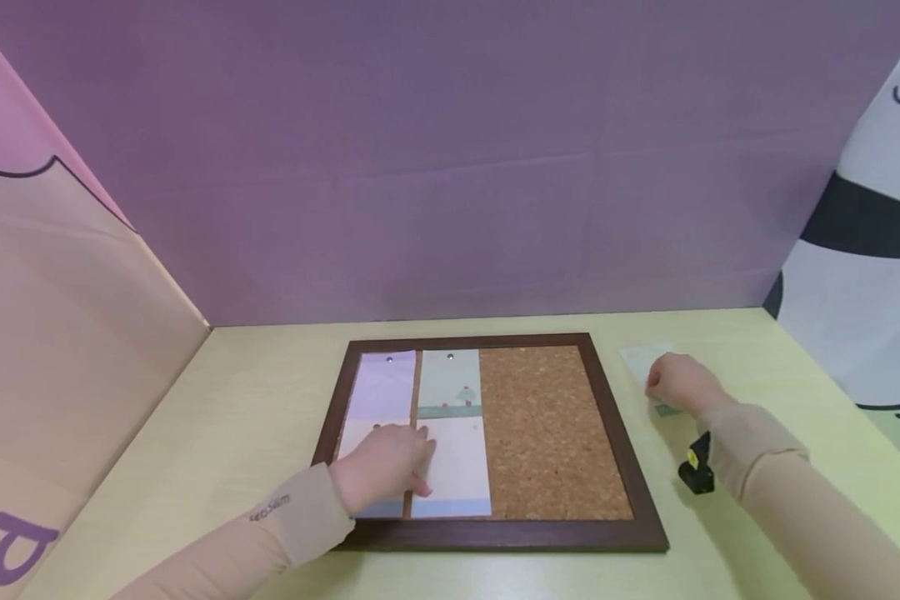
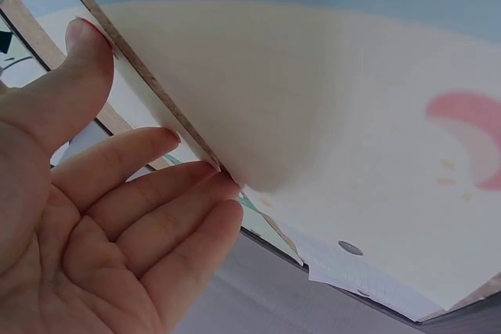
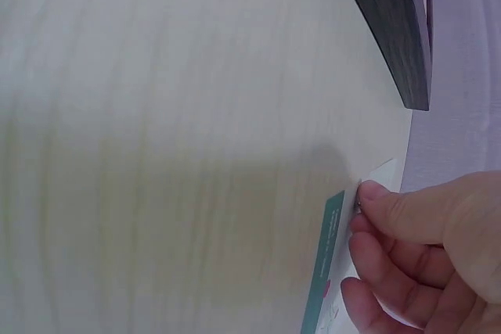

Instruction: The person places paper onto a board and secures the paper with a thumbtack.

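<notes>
A cork board (image 1: 551, 433) in a dark wood frame lies on the table. Silver tacks (image 1: 451, 357) hold sheets on its left and middle. My left hand (image 1: 390, 467) rests over the lower sheets, its fingertips at the left edge of the lower middle sheet (image 1: 457, 467), which is white with a blue band. In the left wrist view the left fingers (image 2: 188, 232) are extended. To the right of the board, my right hand (image 1: 686, 383) pinches a small silver tack (image 3: 358, 207) between thumb and forefinger, over a pale paper with a green band (image 3: 322, 263).
A lilac sheet (image 1: 382, 387) and a sheet with a small tree (image 1: 450, 387) fill the upper left and middle of the board. Bare cork shows on its right. A purple cloth wall (image 1: 450, 167) stands behind the table, with printed cloths on both sides.
</notes>
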`<state>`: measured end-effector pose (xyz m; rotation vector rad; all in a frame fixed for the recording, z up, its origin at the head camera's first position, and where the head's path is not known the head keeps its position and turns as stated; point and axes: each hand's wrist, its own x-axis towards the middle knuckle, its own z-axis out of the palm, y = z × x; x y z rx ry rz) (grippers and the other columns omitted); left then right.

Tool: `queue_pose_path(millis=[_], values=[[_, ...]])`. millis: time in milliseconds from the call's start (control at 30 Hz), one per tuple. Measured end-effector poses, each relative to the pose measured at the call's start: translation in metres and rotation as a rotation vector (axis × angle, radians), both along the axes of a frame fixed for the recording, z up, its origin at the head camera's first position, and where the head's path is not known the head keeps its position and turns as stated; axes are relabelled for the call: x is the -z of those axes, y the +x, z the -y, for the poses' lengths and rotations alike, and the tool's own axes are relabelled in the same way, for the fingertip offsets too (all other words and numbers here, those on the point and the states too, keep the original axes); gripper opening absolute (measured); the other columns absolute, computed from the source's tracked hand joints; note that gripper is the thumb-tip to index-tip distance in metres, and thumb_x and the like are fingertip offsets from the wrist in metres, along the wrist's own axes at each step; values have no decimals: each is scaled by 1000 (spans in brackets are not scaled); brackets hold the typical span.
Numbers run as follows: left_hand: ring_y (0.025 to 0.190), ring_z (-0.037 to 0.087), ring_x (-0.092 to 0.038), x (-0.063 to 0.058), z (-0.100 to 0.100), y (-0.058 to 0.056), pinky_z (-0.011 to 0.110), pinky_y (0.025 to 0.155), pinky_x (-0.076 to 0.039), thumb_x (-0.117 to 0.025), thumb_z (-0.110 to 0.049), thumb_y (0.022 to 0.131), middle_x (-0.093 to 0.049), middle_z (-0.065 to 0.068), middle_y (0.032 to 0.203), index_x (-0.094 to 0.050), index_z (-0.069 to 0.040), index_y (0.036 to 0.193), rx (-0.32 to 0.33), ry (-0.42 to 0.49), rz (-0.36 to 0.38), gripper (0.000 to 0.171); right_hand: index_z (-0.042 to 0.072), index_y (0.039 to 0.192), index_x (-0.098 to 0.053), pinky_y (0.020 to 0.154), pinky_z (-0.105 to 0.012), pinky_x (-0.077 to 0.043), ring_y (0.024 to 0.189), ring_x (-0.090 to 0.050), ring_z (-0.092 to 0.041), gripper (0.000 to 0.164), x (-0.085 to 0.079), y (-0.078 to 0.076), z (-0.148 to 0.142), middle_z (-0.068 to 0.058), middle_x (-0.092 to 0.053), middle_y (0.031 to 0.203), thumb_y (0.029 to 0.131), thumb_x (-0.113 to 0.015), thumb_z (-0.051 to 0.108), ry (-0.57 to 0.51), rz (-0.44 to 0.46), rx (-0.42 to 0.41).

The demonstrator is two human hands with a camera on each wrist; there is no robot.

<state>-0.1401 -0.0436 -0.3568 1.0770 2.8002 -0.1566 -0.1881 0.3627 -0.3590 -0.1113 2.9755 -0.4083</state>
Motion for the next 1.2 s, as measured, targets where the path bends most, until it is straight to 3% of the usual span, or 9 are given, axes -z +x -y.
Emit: queue_pose_path(millis=[200, 567, 933, 1200], values=[[71, 19, -62, 0, 0, 0, 31, 63, -53, -77, -40, 71, -67, 9, 94, -67, -9, 99, 6, 1, -2, 43, 3, 77, -65, 60, -37, -45, 68, -54, -22, 6, 1, 1, 1, -12, -65, 78, 78, -61, 7, 11, 9, 12], [74, 21, -64, 0, 0, 1, 31, 66, -54, -76, -41, 71, -67, 10, 100, -67, -9, 104, 5, -22, -7, 47, 2, 75, -60, 58, -35, -43, 66, -51, -22, 7, -3, -1, 1, -11, -61, 74, 80, -57, 7, 5, -28, -25], [78, 22, -65, -1, -2, 1, 32, 69, -55, -75, -42, 72, -67, 12, 106, -66, -8, 110, 0, -37, -3, 52, -1, 76, -62, 62, -44, -48, 64, -56, -22, 11, -15, -6, 9, -13, -64, 73, 86, -60, 4, -39, -207, -64], [85, 24, -66, -2, -2, 2, 33, 75, -55, -75, -40, 72, -66, 14, 113, -65, -7, 114, -17, -22, 12, 55, 0, 77, -61, 61, -42, -46, 62, -53, -20, 12, -22, -8, 32, -12, -63, 71, 87, -61, 6, -86, -267, -57]])
